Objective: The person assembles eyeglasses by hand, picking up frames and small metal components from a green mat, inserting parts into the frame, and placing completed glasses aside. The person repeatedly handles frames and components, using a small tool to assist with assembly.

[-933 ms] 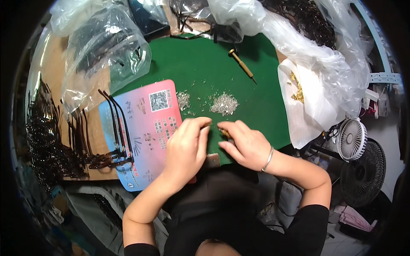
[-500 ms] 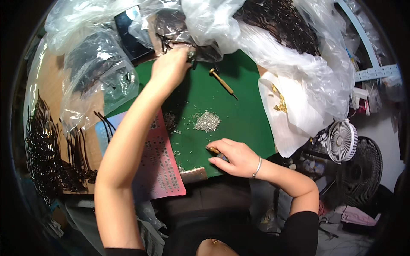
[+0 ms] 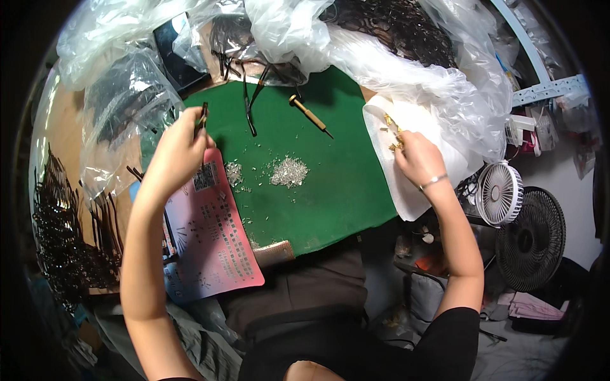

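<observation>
My left hand is raised over the left edge of the green mat. Pinched in its fingers is a short, dark, slim piece that looks like an eyeglass temple. Similar dark temples lie at the mat's far edge. On the white paper at the right, my right hand has its fingers closed at a group of small gold metal pieces; its fingertips are partly hidden. A pile of tiny silvery bits lies mid-mat, with a smaller pile left of it.
A brass-coloured screwdriver lies on the mat. A pink-and-blue printed sheet overlaps its left side. Bunched dark glossy strips cover the table's left. Clear plastic bags and a phone stand behind. Fans are at the right.
My left hand has drawn back from the mat's far edge toward the left, with a dark piece in it. My right hand has gone from the near mat to the gold pieces.
</observation>
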A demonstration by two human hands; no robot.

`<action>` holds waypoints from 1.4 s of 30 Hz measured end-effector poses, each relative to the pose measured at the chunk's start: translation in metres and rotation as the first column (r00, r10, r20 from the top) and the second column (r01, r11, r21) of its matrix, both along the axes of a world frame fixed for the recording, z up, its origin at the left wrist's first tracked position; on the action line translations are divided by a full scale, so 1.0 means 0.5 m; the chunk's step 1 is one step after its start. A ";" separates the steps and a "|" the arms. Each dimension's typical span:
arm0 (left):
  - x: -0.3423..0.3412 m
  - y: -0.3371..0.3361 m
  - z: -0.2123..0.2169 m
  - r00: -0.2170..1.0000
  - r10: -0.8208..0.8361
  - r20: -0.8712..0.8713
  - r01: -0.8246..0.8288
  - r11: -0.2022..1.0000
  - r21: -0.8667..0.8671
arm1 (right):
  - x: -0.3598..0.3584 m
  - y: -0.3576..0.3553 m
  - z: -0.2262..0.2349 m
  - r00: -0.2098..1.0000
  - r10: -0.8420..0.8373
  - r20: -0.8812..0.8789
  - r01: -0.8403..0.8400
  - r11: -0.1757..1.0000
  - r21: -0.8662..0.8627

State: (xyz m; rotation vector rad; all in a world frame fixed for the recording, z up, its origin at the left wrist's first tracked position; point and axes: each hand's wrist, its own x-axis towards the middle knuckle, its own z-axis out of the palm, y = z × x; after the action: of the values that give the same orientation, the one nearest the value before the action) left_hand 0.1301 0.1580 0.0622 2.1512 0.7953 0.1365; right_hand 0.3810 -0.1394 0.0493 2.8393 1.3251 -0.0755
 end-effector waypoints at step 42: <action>-0.166 -0.294 -0.012 0.945 0.165 0.282 0.212 0.345 -0.914 | -0.261 0.133 0.018 -0.383 0.081 -0.920 0.001 0.996 0.087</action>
State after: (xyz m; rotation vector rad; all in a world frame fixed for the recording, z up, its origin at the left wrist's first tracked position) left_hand 0.0473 0.0109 0.0564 0.9360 0.4280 -0.0047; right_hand 0.2502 -0.0727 0.0580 1.9638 1.1371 -3.1731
